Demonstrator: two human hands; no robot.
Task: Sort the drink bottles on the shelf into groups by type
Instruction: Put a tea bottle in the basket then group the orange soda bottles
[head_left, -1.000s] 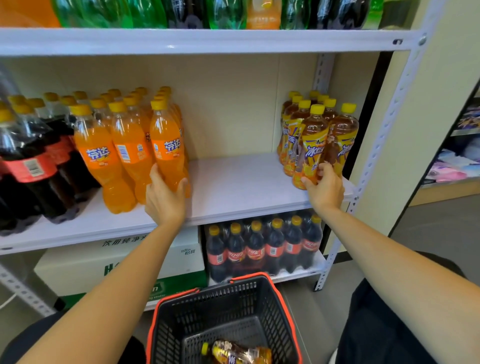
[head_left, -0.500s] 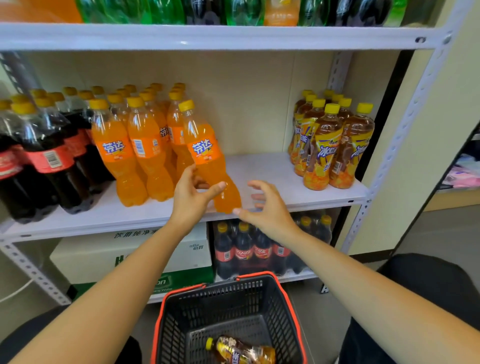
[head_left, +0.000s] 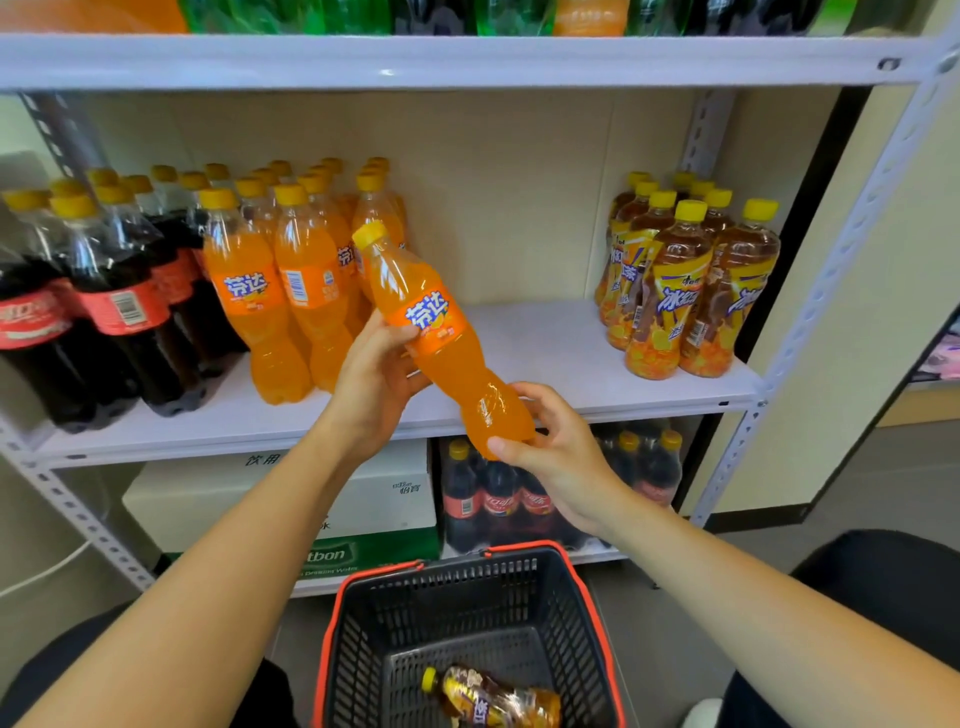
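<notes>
An orange soda bottle (head_left: 436, 332) with a yellow cap hangs tilted in front of the middle shelf (head_left: 545, 343). My left hand (head_left: 374, 379) grips its middle from the left. My right hand (head_left: 550, 447) holds its base from below. More orange soda bottles (head_left: 291, 291) stand grouped on the shelf to the left. Dark cola bottles (head_left: 98, 306) fill the far left. Iced tea bottles (head_left: 685, 280) with yellow caps stand at the right end.
A black basket with a red rim (head_left: 524, 553) sits below me, with one iced tea bottle (head_left: 493, 699) lying in it. Small cola bottles (head_left: 498, 493) and cartons (head_left: 374, 499) occupy the bottom shelf. Mixed bottles line the top shelf (head_left: 467, 57).
My left hand lifted one orange soda bottle off the shelf and tilted it toward me. My right hand left the iced tea bottles, moved left and took the soda bottle's base.
</notes>
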